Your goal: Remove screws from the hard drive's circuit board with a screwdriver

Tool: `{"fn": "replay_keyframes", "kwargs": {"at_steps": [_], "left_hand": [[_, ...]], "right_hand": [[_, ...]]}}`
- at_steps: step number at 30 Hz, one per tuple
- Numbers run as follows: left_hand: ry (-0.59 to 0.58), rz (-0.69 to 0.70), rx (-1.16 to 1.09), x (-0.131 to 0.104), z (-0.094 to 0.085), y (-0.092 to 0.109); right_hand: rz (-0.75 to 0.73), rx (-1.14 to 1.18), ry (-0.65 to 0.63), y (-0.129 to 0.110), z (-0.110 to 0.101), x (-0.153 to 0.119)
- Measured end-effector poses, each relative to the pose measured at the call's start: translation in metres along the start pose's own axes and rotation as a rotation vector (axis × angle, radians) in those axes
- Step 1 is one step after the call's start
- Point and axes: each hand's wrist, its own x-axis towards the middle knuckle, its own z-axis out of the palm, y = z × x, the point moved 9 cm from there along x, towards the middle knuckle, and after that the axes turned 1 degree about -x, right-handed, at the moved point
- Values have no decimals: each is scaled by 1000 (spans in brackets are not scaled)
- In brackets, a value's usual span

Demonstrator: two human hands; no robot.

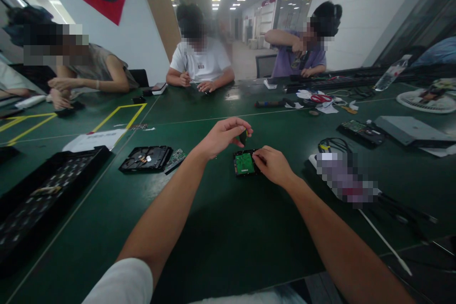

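A small hard drive lies on the green table in front of me, its green circuit board facing up. Above its far edge, my left hand is closed around a screwdriver with a dark, partly yellow handle; its shaft and tip are too small to make out. My right hand comes in from the right, with thumb and fingers pinched at the drive's right side. Those fingers cover part of the board and the drive's right edge.
To the left lie an opened black drive casing, a loose circuit board and a long black tray. On the right are a pixelated object with cables, another drive and a grey metal box. Several people sit opposite.
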Motion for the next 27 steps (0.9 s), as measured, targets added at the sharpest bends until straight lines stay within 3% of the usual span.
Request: {"fn": "replay_keyframes", "kwargs": {"at_steps": [4,8,14,27], "left_hand": [[29,-1,-16,1,-1,0],[69,54,132,2,-5,3],[35,100,216,2,-6,5],[-17,27,26,2,-1,-3]], "right_hand": [[-5,-5,16,0,-1,1],[-14,7,30,-1,-2,0],[-27,7,36,-2,-3,0],[-19,8,30,1,0,1]]}}
